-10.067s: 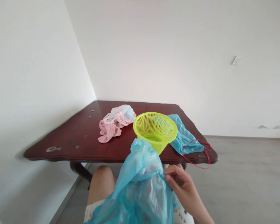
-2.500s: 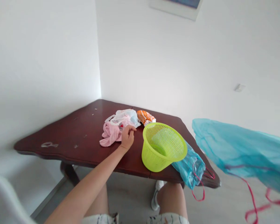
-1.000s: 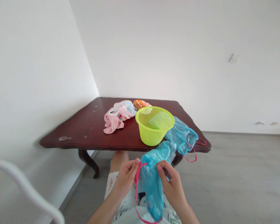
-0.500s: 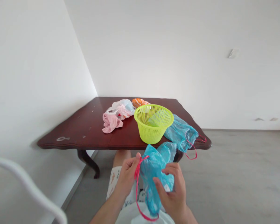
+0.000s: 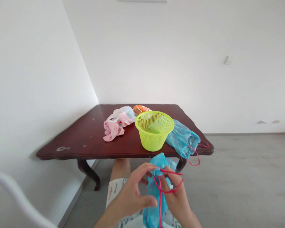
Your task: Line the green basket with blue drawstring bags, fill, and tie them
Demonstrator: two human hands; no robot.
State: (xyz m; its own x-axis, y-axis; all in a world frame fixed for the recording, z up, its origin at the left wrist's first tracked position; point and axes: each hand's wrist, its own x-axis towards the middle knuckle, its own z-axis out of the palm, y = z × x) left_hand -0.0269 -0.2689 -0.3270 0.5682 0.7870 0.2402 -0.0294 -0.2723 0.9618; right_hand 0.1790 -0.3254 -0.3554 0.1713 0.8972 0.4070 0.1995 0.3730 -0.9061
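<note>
A blue translucent plastic drawstring bag (image 5: pixel 154 190) hangs between my hands over my lap, gathered into a bunched neck. A pink-red drawstring (image 5: pixel 160 202) loops out of that neck across the fingers of my right hand and trails down the bag's front. My right hand (image 5: pixel 177 194) pinches the bunched neck from the right. From the left, my left hand (image 5: pixel 135 190) reaches over, its fingertips touching the neck and its thumb spread apart below. A yellow-green mesh basket (image 5: pixel 153 141) stands upright just beyond, near the table's front edge.
On the dark red wooden table (image 5: pixel 85 136) a second blue drawstring bag (image 5: pixel 181 137) lies right of the basket, its strings over the edge. A pink cloth (image 5: pixel 112 130), a white plastic bag (image 5: pixel 123 115) and an orange package (image 5: pixel 141 109) lie left and behind. A white curved tube (image 5: pixel 16 198) crosses the lower left.
The bag's mouth has been bunched together, and my right hand has closed on it. My left hand's thumb has come away from the bag. The drawstring now loops over my right fingers.
</note>
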